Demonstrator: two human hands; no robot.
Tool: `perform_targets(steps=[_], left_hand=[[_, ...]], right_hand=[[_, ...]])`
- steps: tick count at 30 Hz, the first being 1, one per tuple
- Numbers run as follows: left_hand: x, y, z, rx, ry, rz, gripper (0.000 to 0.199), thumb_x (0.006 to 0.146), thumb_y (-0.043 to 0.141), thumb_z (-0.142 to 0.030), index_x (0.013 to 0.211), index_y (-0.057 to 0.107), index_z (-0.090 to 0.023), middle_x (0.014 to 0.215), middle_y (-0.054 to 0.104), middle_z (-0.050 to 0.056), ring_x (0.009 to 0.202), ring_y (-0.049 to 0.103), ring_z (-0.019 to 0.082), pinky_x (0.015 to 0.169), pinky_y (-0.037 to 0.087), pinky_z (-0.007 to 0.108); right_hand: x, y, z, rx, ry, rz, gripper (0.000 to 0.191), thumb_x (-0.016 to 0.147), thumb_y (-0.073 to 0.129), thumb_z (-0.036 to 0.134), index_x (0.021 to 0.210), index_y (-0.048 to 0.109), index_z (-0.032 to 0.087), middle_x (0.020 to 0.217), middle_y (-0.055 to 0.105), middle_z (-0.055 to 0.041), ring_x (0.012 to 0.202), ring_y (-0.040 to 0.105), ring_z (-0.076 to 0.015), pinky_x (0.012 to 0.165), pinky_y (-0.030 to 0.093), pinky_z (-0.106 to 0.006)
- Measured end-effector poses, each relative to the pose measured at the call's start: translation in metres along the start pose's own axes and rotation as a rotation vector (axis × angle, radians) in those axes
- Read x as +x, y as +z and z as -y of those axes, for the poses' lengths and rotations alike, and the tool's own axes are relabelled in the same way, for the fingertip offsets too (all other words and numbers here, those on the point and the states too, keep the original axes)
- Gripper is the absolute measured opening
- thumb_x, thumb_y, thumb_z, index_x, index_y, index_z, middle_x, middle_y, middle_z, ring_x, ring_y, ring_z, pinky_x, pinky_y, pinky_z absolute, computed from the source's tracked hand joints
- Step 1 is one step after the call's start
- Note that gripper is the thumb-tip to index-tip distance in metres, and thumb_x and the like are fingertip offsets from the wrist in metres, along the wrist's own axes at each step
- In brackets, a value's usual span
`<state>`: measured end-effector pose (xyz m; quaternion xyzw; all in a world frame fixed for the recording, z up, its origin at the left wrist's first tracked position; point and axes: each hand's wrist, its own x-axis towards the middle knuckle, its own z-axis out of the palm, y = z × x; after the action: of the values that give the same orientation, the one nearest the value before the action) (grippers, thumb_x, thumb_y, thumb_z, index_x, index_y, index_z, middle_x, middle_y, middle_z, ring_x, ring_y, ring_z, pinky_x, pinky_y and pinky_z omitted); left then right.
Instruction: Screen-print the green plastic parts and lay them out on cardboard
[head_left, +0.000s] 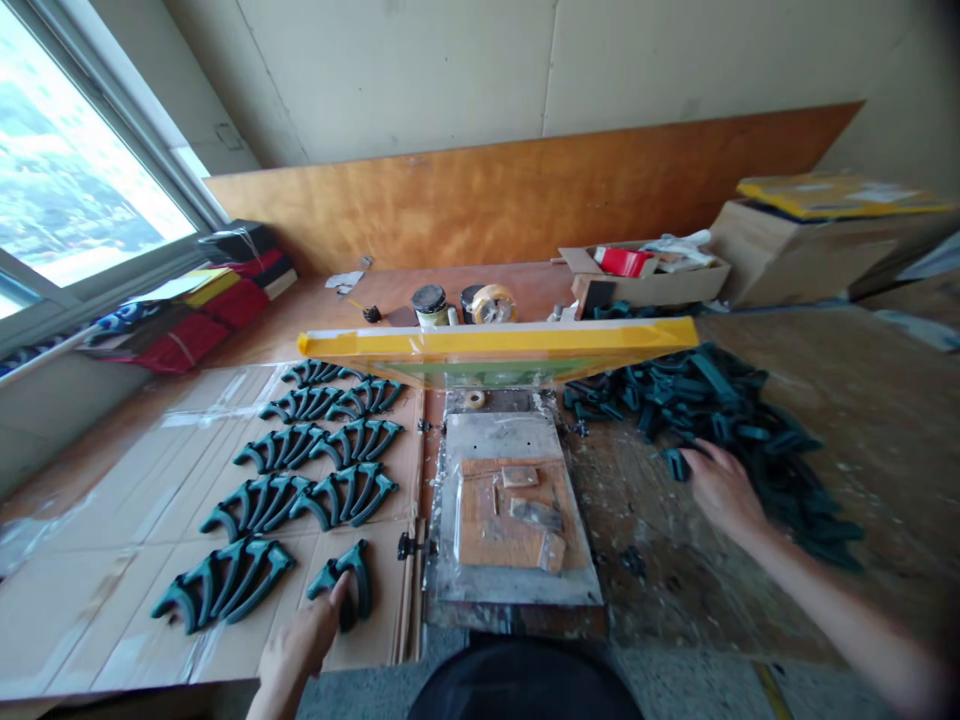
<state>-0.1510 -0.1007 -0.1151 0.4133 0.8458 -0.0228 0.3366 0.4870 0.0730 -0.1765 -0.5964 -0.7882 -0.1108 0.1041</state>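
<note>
On the cardboard at the front left, my left hand (304, 635) has its fingers closed on a dark green curved part (346, 585), which lies beside another like it. Rows of similar curved parts (225, 585) lie side by side further left and behind. At the right, my right hand (724, 490) grips a dark green part (677, 464) at the near-left edge of a loose pile (772, 440). Between the hands, a metal plate (517, 435) carries a wooden board (480, 540) with small wood blocks on it.
A yellow-edged frame (495, 342) stands raised across the back of the plate. Behind it are jars (430, 305) and tape rolls (493, 304). Cardboard boxes (810, 250) stand back right; red and dark bundles (187, 330) lie by the window.
</note>
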Motion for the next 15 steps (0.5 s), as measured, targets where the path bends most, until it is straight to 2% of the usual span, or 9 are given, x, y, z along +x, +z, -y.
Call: perform_targets(steps=[2,4,6,8,10,12,13,15], left_hand=[[-0.004,-0.025,-0.024,-0.162,0.068,0.021,0.054,0.082,0.040,-0.055,0.102,0.067,-0.013,0.043,0.053,0.001,0.044,0.058,0.026,0.069,0.048,0.046],[-0.005,-0.049,-0.059,-0.337,0.219,-0.035,0.060,0.082,0.038,-0.062,0.104,0.065,-0.013,0.050,0.057,0.003,0.048,0.058,0.023,0.063,0.048,0.038],[-0.009,-0.073,-0.104,-0.493,0.353,-0.090,0.069,0.083,0.029,-0.069,0.112,0.060,-0.014,0.062,0.062,0.005,0.053,0.058,0.018,0.058,0.047,0.030],[-0.017,-0.096,-0.153,-0.706,0.525,-0.173,0.075,0.084,0.017,-0.072,0.129,0.047,-0.020,0.073,0.064,0.002,0.057,0.058,0.014,0.058,0.047,0.024],[-0.028,-0.117,-0.197,-1.095,0.756,-0.195,0.074,0.083,0.026,-0.074,0.128,0.046,-0.020,0.066,0.062,0.000,0.050,0.054,0.011,0.053,0.044,0.021],[-0.040,-0.131,-0.223,-1.284,0.855,-0.164,0.070,0.082,0.030,-0.075,0.115,0.054,-0.018,0.058,0.058,-0.002,0.044,0.050,0.010,0.047,0.041,0.020],[-0.045,-0.134,-0.227,-1.310,0.861,-0.154,0.069,0.082,0.031,-0.075,0.107,0.058,-0.017,0.055,0.057,-0.002,0.042,0.049,0.010,0.045,0.039,0.019],[-0.052,-0.132,-0.218,-1.300,0.824,-0.179,0.066,0.083,0.033,-0.073,0.096,0.062,-0.015,0.055,0.059,0.000,0.044,0.050,0.010,0.045,0.039,0.020]], right_hand=[[0.017,-0.012,0.056,0.128,-0.028,-0.012,0.048,0.083,0.032,0.008,0.123,0.058,0.011,0.107,0.066,-0.0153,0.100,0.060,-0.0252,0.087,0.049,-0.040],[0.033,-0.026,0.121,0.287,-0.197,0.006,0.050,0.088,0.034,0.011,0.137,0.047,0.016,0.109,0.065,-0.0116,0.093,0.062,-0.0218,0.080,0.052,-0.035],[0.045,-0.040,0.181,0.399,-0.404,0.018,0.045,0.092,0.040,0.015,0.136,0.048,0.021,0.105,0.066,-0.0082,0.093,0.061,-0.0205,0.080,0.052,-0.034],[0.055,-0.050,0.227,0.416,-0.537,0.018,0.037,0.091,0.046,0.015,0.125,0.059,0.022,0.099,0.066,-0.0063,0.091,0.060,-0.0199,0.080,0.051,-0.033],[0.060,-0.055,0.255,0.347,-0.583,0.005,0.031,0.088,0.051,0.012,0.112,0.067,0.022,0.093,0.066,-0.0058,0.089,0.059,-0.0202,0.079,0.052,-0.033],[0.061,-0.058,0.266,0.238,-0.591,-0.019,0.030,0.084,0.056,0.010,0.107,0.069,0.022,0.091,0.067,-0.0059,0.089,0.059,-0.0207,0.079,0.052,-0.032],[0.060,-0.059,0.266,0.175,-0.601,-0.039,0.031,0.083,0.057,0.009,0.108,0.069,0.023,0.093,0.067,-0.0057,0.091,0.059,-0.0202,0.080,0.052,-0.032],[0.056,-0.062,0.255,-0.029,-0.638,-0.109,0.032,0.082,0.055,0.009,0.108,0.070,0.022,0.095,0.070,-0.0045,0.090,0.060,-0.0172,0.080,0.052,-0.029]])
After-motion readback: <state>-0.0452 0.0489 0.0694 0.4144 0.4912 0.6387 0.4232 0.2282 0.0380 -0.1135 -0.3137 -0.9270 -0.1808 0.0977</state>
